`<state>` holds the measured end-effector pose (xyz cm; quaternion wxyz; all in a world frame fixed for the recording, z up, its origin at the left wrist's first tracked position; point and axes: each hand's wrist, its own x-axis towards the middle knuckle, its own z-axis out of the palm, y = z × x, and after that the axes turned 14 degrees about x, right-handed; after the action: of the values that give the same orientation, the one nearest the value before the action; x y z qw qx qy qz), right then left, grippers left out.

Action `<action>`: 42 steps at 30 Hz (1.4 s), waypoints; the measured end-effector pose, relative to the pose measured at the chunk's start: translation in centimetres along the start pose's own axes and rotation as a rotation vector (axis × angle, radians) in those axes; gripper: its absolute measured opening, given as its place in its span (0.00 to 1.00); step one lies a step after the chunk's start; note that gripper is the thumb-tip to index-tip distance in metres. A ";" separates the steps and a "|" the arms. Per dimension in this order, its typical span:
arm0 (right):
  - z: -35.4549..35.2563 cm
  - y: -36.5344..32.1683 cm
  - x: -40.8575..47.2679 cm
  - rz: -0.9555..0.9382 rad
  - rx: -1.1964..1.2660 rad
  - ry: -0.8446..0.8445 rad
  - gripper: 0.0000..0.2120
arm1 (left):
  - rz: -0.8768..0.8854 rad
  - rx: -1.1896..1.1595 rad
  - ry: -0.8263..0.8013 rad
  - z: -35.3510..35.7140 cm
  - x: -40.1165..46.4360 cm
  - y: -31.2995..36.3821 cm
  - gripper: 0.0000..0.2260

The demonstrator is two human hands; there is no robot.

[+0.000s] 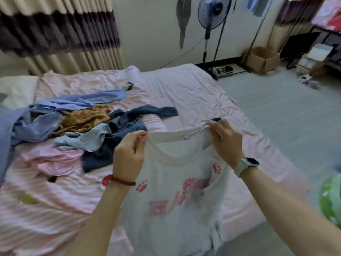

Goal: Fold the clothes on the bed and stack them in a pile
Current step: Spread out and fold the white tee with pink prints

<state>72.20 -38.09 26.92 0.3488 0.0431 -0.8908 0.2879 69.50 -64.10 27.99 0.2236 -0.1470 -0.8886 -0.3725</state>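
I hold up a white T-shirt (175, 196) with pink paw prints and pink lettering, hanging in front of me over the near edge of the bed (193, 93). My left hand (129, 154) pinches its left shoulder seam and my right hand (226, 141) pinches the right one, so the neckline stretches between them. To the left on the pink sheet lies a loose heap of unfolded clothes: a light blue shirt (79, 102), a brown patterned piece (84, 119), a dark blue garment (125, 126) and a pink garment (53, 159).
A cream pillow (16, 89) lies at the bed's far left. Beyond the bed stand a fan (212, 15), a clothes rack with shoes under it and a cardboard box (262, 58). Grey floor runs along the right side, with a green object (330, 198) at the right edge.
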 end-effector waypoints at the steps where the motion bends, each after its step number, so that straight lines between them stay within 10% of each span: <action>1: 3.0 0.2 1.3 0.037 0.019 -0.077 0.08 | -0.026 0.056 -0.004 0.3 1.4 -2.5 0.06; 8: 21.9 4.9 9.0 0.594 0.156 -0.560 0.36 | -0.466 0.364 -0.288 7.1 11.6 -19.9 0.17; 16: 26.0 12.7 -3.2 1.024 0.187 -0.683 0.21 | -0.617 0.450 -0.593 15.7 2.3 -27.2 0.20; 20: 26.9 15.3 -7.8 1.183 0.144 -0.685 0.23 | -0.357 0.554 -0.656 19.6 0.0 -26.9 0.22; 28: 25.7 18.3 -10.4 1.151 0.117 -0.423 0.13 | -0.021 0.612 -0.861 27.9 -0.8 -22.5 0.26; 33: 22.1 21.7 -4.0 0.709 0.016 -0.272 0.08 | -0.061 0.689 -1.023 31.9 0.4 -21.6 0.25; 38: 22.0 28.1 1.2 0.601 -0.242 -0.742 0.15 | -0.124 0.750 -1.013 34.7 1.6 -20.7 0.25; 42: 21.6 30.6 1.8 0.788 0.020 -1.036 0.23 | -0.103 0.798 -0.980 35.8 1.7 -19.3 0.27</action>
<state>49.45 -24.22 0.59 -0.2580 -0.1502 -0.8900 0.3446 49.52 -50.99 -4.93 -0.1900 -0.1631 -0.9642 0.0876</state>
